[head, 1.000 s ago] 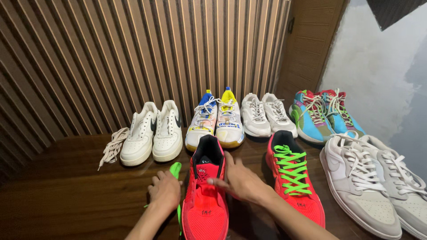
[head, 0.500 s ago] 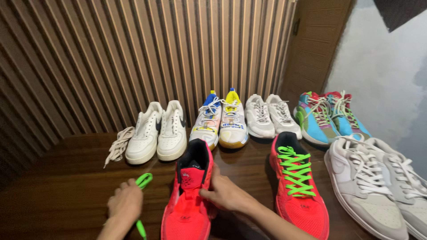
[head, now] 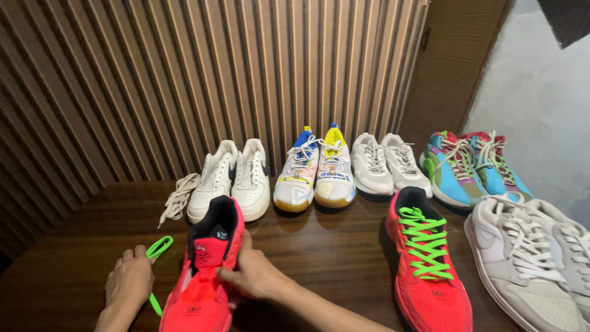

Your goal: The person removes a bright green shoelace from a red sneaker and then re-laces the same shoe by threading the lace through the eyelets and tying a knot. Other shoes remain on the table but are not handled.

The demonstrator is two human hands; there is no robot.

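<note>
We see the red unlaced sneaker lying on the dark wooden table near its front edge, toe toward us and black-lined collar pointing to the slatted wall. Our right hand is pressed against the shoe's right side, fingers curled round the upper just beside the tongue, so it grips the shoe. Our left hand rests on the table just left of the shoe, apart from it, fingers closed on the green lace, whose loop sticks out above the knuckles while its tail hangs down between hand and shoe. The matching red sneaker with green lacing lies well apart to the right. Behind stand a white pair, a loose cream lace and a blue-and-yellow pair.
</note>
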